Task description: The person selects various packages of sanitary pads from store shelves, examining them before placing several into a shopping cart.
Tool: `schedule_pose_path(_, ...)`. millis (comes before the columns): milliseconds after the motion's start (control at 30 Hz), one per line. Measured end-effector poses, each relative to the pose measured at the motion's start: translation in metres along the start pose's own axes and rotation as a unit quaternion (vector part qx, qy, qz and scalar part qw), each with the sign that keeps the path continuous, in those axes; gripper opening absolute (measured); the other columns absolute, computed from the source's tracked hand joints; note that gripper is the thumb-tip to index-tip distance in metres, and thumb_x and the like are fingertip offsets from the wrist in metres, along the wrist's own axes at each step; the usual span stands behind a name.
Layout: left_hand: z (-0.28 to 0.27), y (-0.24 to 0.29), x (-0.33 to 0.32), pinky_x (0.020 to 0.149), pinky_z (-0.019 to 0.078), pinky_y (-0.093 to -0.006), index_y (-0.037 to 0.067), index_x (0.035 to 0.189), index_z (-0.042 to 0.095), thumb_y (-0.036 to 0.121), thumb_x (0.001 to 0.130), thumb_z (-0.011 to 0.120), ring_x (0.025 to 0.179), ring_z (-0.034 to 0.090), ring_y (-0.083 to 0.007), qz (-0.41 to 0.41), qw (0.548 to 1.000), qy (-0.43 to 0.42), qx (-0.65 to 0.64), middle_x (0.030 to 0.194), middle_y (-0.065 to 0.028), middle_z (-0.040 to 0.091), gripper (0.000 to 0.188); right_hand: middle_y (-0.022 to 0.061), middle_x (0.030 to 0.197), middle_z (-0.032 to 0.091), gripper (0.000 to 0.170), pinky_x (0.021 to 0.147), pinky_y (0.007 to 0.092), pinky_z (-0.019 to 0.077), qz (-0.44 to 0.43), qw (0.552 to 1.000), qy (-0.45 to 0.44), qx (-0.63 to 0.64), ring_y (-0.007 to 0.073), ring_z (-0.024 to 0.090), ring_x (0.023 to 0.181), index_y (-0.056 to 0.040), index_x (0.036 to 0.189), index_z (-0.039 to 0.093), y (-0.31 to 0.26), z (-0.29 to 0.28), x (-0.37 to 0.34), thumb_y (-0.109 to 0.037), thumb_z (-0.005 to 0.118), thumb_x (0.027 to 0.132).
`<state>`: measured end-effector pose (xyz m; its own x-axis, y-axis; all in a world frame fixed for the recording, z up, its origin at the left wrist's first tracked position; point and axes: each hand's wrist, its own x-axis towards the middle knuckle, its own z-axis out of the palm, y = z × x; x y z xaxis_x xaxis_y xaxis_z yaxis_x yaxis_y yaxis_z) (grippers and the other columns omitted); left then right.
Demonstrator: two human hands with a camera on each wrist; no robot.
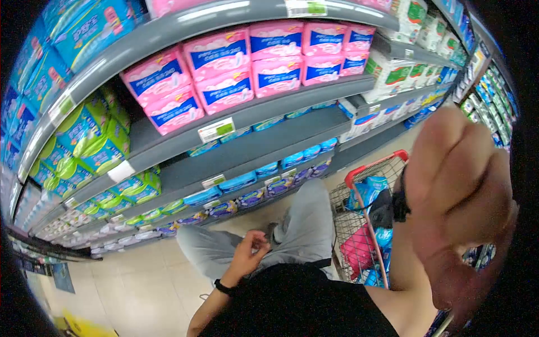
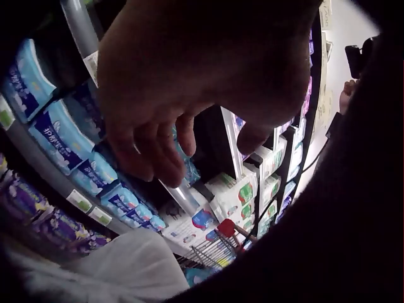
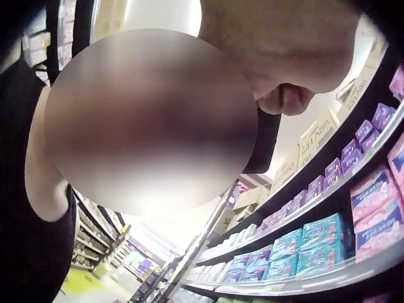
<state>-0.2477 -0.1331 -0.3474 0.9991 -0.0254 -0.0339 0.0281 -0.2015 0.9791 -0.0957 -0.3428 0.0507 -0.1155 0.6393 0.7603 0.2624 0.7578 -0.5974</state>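
The left hand (image 1: 249, 253) hangs over the lap, between bent legs in grey trousers (image 1: 306, 216); its grip is loose, fingers softly bent around nothing. A dark wristband (image 1: 223, 287) circles that arm. In the left wrist view, the blue packs (image 2: 60, 136) stand in a row on a low shelf, beyond the fingers and well apart from them.

The right hand (image 1: 457, 191) is up near the head, large in front of the head camera. Its grip is narrow, fingers curled in; whether they hold anything, I cannot tell. In the right wrist view those fingers are just beside a dark object (image 3: 268, 142) at the head, too unclear to name.

The cart (image 1: 349, 236) stands by the person's right leg, with a red bar across its top. In it are a blue bag (image 1: 375, 191), a black item (image 1: 382, 209) and a pink bag (image 1: 357, 251).

Ahead, the pink packs (image 1: 275, 73) sit two high on a middle shelf. The green packs (image 1: 95, 135) are stacked to their left, the white packs (image 1: 393, 76) to their right, and the purple packs (image 1: 281, 187) line a shelf near the floor (image 1: 137, 281).
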Motion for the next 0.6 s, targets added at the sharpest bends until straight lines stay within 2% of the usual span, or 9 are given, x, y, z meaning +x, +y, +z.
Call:
schedule_pose_path(67, 0.002, 0.010, 0.005, 0.075, 0.0526, -0.0311, 0.004, 0.118, 0.052, 0.017, 0.088, 0.073, 0.086, 0.066, -0.0172, 0.015, 1.000, -0.010, -0.010, 0.099, -0.0073, 0.064, 0.038, 0.0110, 0.075, 0.058, 0.023, 0.047, 0.0308, 0.0378, -0.002, 0.998, 0.044, -0.046, 0.0198, 0.054, 0.059, -0.0116, 0.070, 0.053, -0.001, -0.005, -0.004, -0.013, 0.052, 0.093)
schedule_pose_path(100, 0.004, 0.012, 0.005, 0.078, 0.0505, -0.0293, 0.006, 0.121, 0.051, 0.008, 0.090, 0.069, 0.089, 0.061, -0.0145, 0.005, 0.999, -0.032, -0.025, 0.101, -0.0045, 0.061, 0.036, 0.0109, 0.075, 0.057, 0.023, 0.047, 0.0308, 0.0378, -0.004, 0.996, 0.059, -0.063, 0.0197, 0.054, 0.059, -0.0116, 0.070, 0.053, 0.001, -0.005, -0.004, -0.013, 0.052, 0.093)
schedule_pose_path(200, 0.008, 0.019, 0.008, 0.074, 0.0518, -0.0301, 0.004, 0.118, 0.052, 0.018, 0.088, 0.073, 0.086, 0.064, -0.0159, 0.028, 0.998, -0.025, -0.043, 0.096, -0.0058, 0.062, 0.039, 0.0106, 0.076, 0.057, 0.022, 0.048, 0.0307, 0.0378, -0.012, 0.984, 0.121, -0.130, 0.0195, 0.054, 0.059, -0.0115, 0.071, 0.053, -0.004, -0.021, -0.007, -0.013, 0.052, 0.093)
schedule_pose_path(333, 0.010, 0.006, 0.009, 0.071, 0.0489, -0.0300, 0.007, 0.115, 0.052, 0.021, 0.088, 0.073, 0.081, 0.060, -0.0146, 0.059, 0.997, -0.023, 0.038, 0.089, -0.0050, 0.059, 0.037, 0.0102, 0.076, 0.057, 0.021, 0.049, 0.0306, 0.0378, -0.027, 0.965, 0.164, -0.202, 0.0193, 0.054, 0.060, -0.0113, 0.072, 0.052, -0.022, -0.035, -0.012, -0.014, 0.053, 0.093)
schedule_pose_path(367, 0.010, 0.011, 0.009, 0.072, 0.0482, -0.0304, 0.008, 0.113, 0.052, 0.023, 0.089, 0.073, 0.079, 0.058, -0.0145, 0.018, 0.999, -0.035, 0.011, 0.086, -0.0046, 0.058, 0.036, 0.0100, 0.076, 0.057, 0.021, 0.049, 0.0306, 0.0378, -0.028, 0.962, 0.164, -0.217, 0.0192, 0.054, 0.060, -0.0112, 0.072, 0.052, -0.028, -0.036, -0.014, -0.014, 0.053, 0.093)
schedule_pose_path(433, 0.006, 0.020, 0.008, 0.074, 0.0504, -0.0312, 0.007, 0.113, 0.052, 0.025, 0.090, 0.072, 0.079, 0.060, -0.0150, 0.024, 0.999, -0.037, 0.027, 0.086, -0.0058, 0.061, 0.035, 0.0098, 0.076, 0.057, 0.020, 0.050, 0.0306, 0.0378, -0.040, 0.953, 0.173, -0.246, 0.0191, 0.054, 0.061, -0.0111, 0.072, 0.052, -0.041, -0.036, -0.020, -0.015, 0.053, 0.092)
schedule_pose_path(467, 0.003, 0.028, 0.005, 0.081, 0.0512, -0.0314, 0.007, 0.111, 0.054, 0.019, 0.091, 0.070, 0.088, 0.062, -0.0150, -0.023, 0.998, -0.053, 0.026, 0.098, -0.0048, 0.062, 0.028, 0.0097, 0.076, 0.056, 0.020, 0.050, 0.0305, 0.0378, -0.045, 0.948, 0.180, -0.259, 0.0190, 0.054, 0.061, -0.0111, 0.072, 0.052, -0.049, -0.036, -0.021, -0.015, 0.053, 0.092)
schedule_pose_path(500, 0.006, 0.022, 0.005, 0.076, 0.0523, -0.0318, 0.007, 0.112, 0.053, 0.024, 0.090, 0.072, 0.080, 0.062, -0.0161, 0.009, 0.999, -0.032, 0.027, 0.087, -0.0054, 0.063, 0.034, 0.0096, 0.076, 0.056, 0.020, 0.050, 0.0305, 0.0378, -0.050, 0.943, 0.184, -0.272, 0.0189, 0.054, 0.061, -0.0111, 0.073, 0.052, -0.056, -0.035, -0.022, -0.015, 0.054, 0.092)
schedule_pose_path(600, 0.004, 0.033, 0.000, 0.076, 0.0544, -0.0351, 0.006, 0.112, 0.054, 0.029, 0.090, 0.071, 0.085, 0.067, -0.0206, -0.038, 0.998, -0.050, 0.024, 0.093, -0.0072, 0.065, 0.036, 0.0093, 0.076, 0.056, 0.019, 0.051, 0.0304, 0.0378, -0.073, 0.927, 0.197, -0.311, 0.0187, 0.053, 0.061, -0.0109, 0.073, 0.052, -0.076, -0.033, -0.027, -0.015, 0.054, 0.092)
